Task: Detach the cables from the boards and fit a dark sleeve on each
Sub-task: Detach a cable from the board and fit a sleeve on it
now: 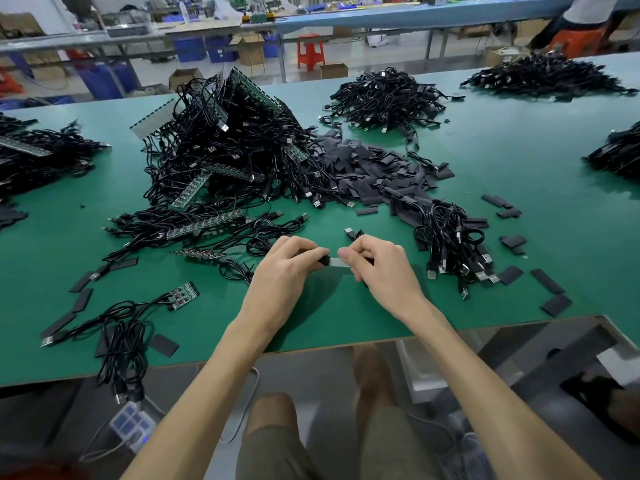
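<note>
Through the head camera I see both hands low over the green table, close together. The left hand has its fingers curled round the black end of a cable. The right hand pinches the far end of the pale piece that sticks out of it, thumb and forefinger pressed onto it. I cannot tell whether a sleeve is on it. Behind the hands lies the big pile of boards and cables, with the heap of dark sleeves just right of it.
</note>
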`<state>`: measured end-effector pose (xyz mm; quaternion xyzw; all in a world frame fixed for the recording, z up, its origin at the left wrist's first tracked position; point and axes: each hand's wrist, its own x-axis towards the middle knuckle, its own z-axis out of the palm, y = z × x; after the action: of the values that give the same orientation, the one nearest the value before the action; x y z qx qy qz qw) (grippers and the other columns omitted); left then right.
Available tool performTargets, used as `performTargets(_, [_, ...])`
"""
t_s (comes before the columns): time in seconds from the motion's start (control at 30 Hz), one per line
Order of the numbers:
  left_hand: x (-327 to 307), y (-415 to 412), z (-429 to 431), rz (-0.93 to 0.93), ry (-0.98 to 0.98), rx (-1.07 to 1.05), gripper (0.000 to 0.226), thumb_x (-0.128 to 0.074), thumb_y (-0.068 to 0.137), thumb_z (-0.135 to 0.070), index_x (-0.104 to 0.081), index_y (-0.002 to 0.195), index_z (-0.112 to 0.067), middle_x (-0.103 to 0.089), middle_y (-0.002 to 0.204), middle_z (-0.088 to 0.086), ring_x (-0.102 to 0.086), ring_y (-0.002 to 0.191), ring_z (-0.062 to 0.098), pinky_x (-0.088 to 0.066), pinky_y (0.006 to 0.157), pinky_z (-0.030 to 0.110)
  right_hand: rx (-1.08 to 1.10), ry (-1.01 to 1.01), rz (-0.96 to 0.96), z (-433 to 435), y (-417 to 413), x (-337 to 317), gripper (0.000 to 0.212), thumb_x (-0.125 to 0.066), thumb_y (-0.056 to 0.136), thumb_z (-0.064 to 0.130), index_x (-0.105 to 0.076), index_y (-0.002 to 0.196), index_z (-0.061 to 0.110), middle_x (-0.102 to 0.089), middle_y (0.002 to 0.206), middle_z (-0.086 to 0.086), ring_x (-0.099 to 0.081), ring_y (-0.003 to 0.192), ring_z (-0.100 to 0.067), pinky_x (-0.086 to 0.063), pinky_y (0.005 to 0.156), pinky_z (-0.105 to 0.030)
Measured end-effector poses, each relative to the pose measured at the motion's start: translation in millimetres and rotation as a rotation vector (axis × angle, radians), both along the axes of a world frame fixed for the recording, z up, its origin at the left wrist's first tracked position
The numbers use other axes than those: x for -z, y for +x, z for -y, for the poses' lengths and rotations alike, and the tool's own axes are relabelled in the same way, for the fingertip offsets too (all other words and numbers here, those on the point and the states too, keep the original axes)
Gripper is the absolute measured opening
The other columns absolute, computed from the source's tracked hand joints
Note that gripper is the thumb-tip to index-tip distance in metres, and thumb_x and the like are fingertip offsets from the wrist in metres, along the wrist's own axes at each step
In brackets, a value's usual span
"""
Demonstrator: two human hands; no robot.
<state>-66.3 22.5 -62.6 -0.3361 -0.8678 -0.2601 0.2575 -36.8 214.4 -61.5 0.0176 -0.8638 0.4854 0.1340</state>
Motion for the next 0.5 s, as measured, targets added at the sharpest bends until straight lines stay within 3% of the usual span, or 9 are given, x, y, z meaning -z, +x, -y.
performTargets(0.07, [0.8, -0.9, 0.2, 0.011, 0.0, 0.001, 0.023, -0.076, 0.086, 0.0, -0.078, 0.108, -0.008, -0.068, 0.099, 0.005, -0.057, 0.088, 0.027, -0.055, 0.076, 0.041, -0.012, 0.009, 0.006, 0.1, 0.1, -0.5, 0.028, -0.065, 0.099, 0.032, -0.063, 0.077, 0.015, -0.06, 0.054, 0.006, -0.048, 0.051, -0.007, -0.043, 0.062, -0.032])
performTargets(0.2, [0.2, -1.1, -0.8, 0.024, -0.006, 0.021, 0.024, -0.078, 0.085, 0.001, -0.078, 0.107, -0.009, -0.068, 0.098, 0.003, -0.057, 0.088, 0.025, -0.055, 0.076, 0.04, 0.025, 0.002, 0.005, -0.3, -0.6, -1.3, 0.029, -0.064, 0.1, 0.033, -0.062, 0.077, 0.016, -0.058, 0.054, 0.006, -0.046, 0.05, -0.007, -0.04, 0.057, -0.027])
performTargets(0.5, [-0.8, 0.0, -0.1, 0.04, 0.008, -0.007, 0.018, -0.075, 0.09, -0.009, -0.077, 0.107, -0.008, -0.07, 0.097, 0.004, -0.06, 0.086, 0.028, -0.054, 0.078, 0.043, 0.003, 0.049, -0.001, 1.3, -0.8, -0.6, 0.03, -0.062, 0.101, 0.035, -0.06, 0.078, 0.017, -0.065, 0.056, 0.007, -0.053, 0.054, -0.007, -0.048, 0.068, -0.032])
